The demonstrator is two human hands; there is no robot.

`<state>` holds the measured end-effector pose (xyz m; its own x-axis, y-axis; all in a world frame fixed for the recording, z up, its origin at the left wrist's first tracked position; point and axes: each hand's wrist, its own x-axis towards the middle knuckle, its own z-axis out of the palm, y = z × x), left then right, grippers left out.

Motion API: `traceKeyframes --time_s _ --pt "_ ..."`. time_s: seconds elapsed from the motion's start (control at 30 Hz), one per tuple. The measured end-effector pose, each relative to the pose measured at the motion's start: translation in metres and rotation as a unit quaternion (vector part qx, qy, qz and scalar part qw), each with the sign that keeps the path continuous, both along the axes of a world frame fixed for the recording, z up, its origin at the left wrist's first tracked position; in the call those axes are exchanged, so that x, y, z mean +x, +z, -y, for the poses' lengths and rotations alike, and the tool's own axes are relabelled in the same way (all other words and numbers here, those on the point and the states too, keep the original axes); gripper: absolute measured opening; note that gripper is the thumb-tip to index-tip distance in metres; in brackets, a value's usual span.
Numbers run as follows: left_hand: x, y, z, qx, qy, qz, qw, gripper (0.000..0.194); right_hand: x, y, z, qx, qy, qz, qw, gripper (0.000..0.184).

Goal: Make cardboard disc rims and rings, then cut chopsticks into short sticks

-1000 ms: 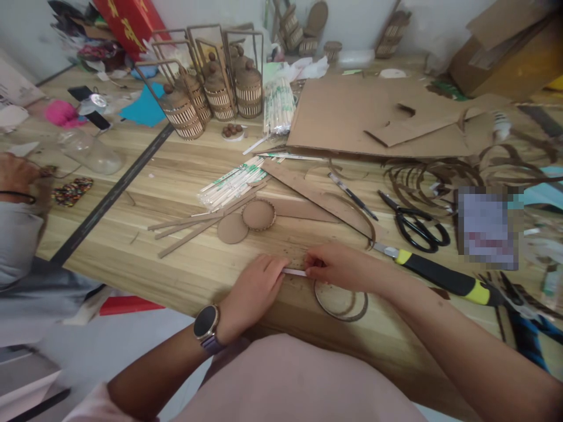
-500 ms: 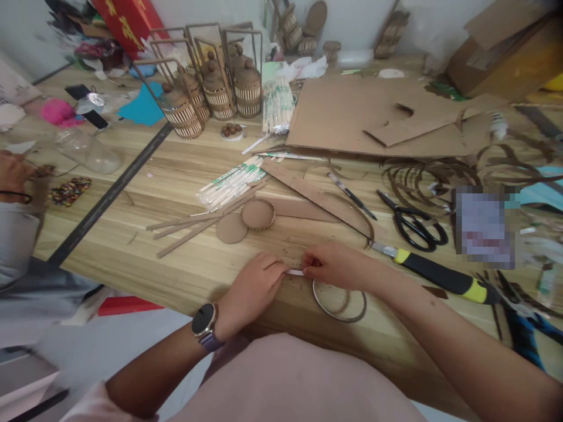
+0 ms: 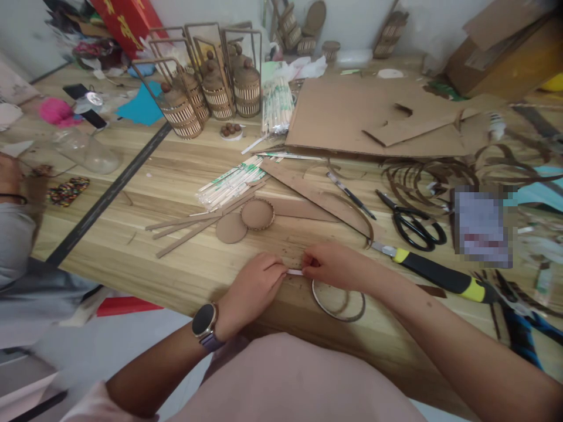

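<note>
Left hand (image 3: 257,286) and right hand (image 3: 336,268), slightly apart, pinch a white strip (image 3: 294,272) from either side, probably to hold it straight, with ring (image 3: 350,319) right of strip, disc (image 3: 231,228) beyond it.

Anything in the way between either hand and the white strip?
Nothing visible. The left hand and right hand hold opposite ends of the white strip's exposed stretch. The nearest loose thing, the ring, lies closer to the body, below the right hand in view, not between.
</note>
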<state>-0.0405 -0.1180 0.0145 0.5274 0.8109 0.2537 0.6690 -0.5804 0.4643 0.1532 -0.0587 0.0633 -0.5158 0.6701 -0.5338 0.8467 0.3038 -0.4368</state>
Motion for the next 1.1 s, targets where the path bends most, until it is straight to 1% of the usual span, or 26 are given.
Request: traceKeyframes --time_s 0.1,0.47,0.63,0.77,1.0,1.1 --pt "0.001 -0.002 0.0 0.01 -0.002 -0.018 1.0 0.029 0.0 -0.001 0.0 0.001 -0.001 0.006 1.0 0.018" --pt "0.0 -0.001 0.001 -0.005 -0.01 -0.061 0.998 0.033 -0.003 0.001 -0.001 -0.004 -0.002 0.028 1.0 0.018" --pt "-0.001 -0.003 0.001 0.0 -0.034 -0.083 0.996 0.033 -0.004 0.001 -0.001 -0.004 0.001 0.032 0.999 0.017" --pt "-0.001 -0.003 0.001 -0.001 -0.048 -0.115 0.992 0.03 -0.003 -0.001 -0.001 -0.001 0.004 0.026 1.0 0.018" --pt "0.003 0.006 0.001 0.024 -0.065 -0.176 0.982 0.02 -0.002 -0.005 -0.002 0.004 0.006 0.017 1.0 0.02" --pt "0.007 0.009 0.0 0.025 -0.09 -0.193 0.977 0.018 -0.002 -0.007 -0.001 0.008 0.006 0.012 1.0 0.02"
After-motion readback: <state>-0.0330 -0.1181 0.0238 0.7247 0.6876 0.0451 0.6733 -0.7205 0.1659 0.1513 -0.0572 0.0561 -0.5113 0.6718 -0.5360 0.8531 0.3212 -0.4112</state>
